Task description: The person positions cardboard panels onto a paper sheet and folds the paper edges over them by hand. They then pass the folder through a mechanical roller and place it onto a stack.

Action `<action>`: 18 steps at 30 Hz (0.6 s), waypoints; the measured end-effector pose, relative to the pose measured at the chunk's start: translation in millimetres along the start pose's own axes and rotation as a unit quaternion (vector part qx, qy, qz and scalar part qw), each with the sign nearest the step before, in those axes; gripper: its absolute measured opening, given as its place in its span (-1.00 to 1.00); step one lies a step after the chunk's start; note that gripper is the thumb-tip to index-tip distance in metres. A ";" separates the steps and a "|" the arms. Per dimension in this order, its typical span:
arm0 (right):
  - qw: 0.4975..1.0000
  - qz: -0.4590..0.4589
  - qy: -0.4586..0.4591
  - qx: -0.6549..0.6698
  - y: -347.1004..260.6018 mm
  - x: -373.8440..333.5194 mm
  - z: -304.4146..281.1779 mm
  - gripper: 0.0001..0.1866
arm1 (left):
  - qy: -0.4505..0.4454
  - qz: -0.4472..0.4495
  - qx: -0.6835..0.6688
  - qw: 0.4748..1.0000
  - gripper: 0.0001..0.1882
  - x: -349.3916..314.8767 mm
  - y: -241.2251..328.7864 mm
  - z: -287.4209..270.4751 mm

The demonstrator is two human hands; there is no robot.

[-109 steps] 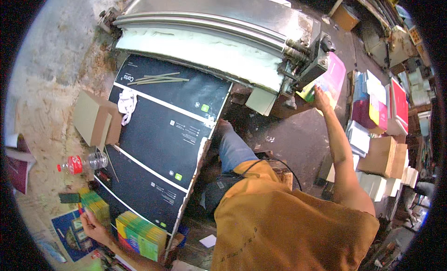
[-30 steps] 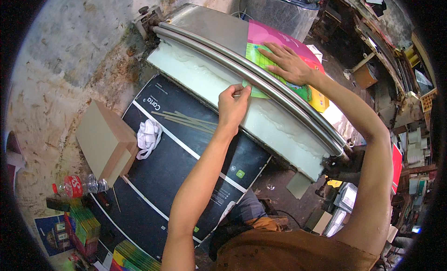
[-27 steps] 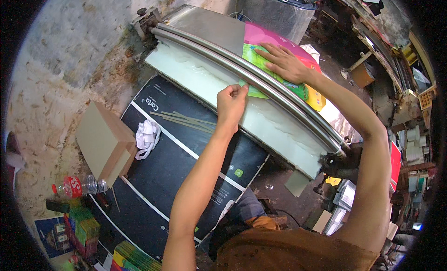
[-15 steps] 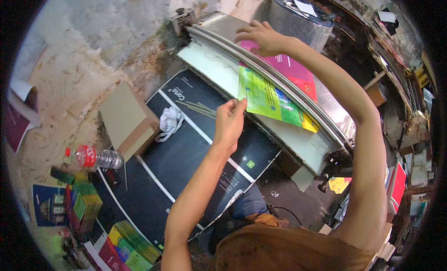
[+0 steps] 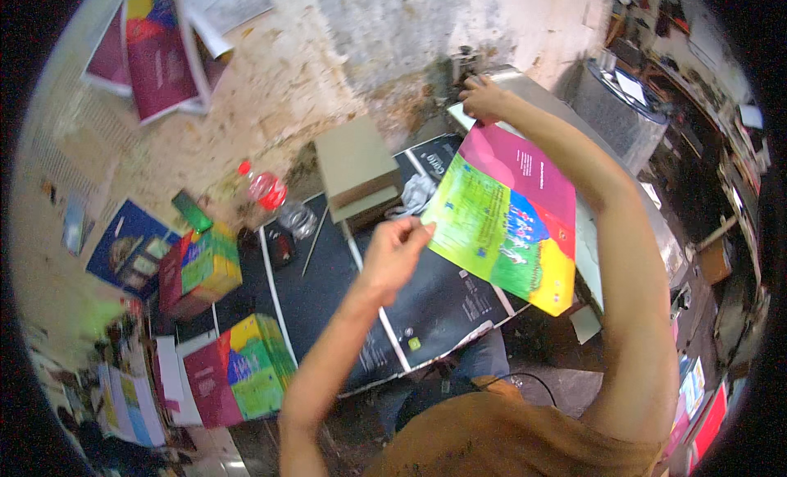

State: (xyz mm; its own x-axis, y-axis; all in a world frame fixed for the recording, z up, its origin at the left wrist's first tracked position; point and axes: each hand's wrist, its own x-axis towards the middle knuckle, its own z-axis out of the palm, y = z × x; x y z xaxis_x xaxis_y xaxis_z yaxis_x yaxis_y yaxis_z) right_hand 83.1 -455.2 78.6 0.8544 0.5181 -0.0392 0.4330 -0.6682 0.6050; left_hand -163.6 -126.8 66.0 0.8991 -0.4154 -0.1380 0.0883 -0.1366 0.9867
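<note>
A colourful printed sheet (image 5: 525,206), purple on its far part and green, blue and yellow on its near part, hangs tilted in front of me. My left hand (image 5: 393,255) pinches its left edge between thumb and fingers. At the sheet's far corner my right hand (image 5: 486,100) is closed on it, with the fingertips partly out of sight. Behind and below the sheet stands a metal machine (image 5: 525,83) with a pale ledge; the sheet covers much of it.
On the dark table (image 5: 311,313) lie a cardboard box (image 5: 357,161), a white cloth (image 5: 416,196) and a red-labelled plastic bottle (image 5: 283,200). Stacks of printed sheets (image 5: 238,370) and bundles (image 5: 201,268) stand at left. A grey drum (image 5: 615,108) is at far right.
The sheet has come out from the machine's metal bar and now shows nearly whole. My right hand has closed on its far corner. The view has swung left.
</note>
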 end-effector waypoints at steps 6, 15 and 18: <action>0.975 0.074 0.131 0.160 -45.5 -71.8 -103.8 -0.79 | 0.201 0.322 0.545 0.748 -0.90 -78.7 20.2 -119.3; 0.936 0.108 0.133 0.309 -264.1 -231.9 -12.4 -0.73 | 0.166 0.187 0.512 0.822 -0.80 -180.0 -172.7 -102.5; 0.914 0.121 0.096 0.376 -311.1 -253.6 43.5 -0.70 | 0.061 0.031 0.529 0.846 -0.67 -177.0 -229.5 -91.8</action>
State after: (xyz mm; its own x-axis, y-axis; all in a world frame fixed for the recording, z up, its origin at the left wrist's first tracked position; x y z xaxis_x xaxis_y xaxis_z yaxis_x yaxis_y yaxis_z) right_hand -255.8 -401.9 -134.2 0.9159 0.3434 0.2076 0.3757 -0.9157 -0.1425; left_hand -303.6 60.6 -128.1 0.9311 -0.3645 -0.0146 -0.3362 -0.8730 0.3533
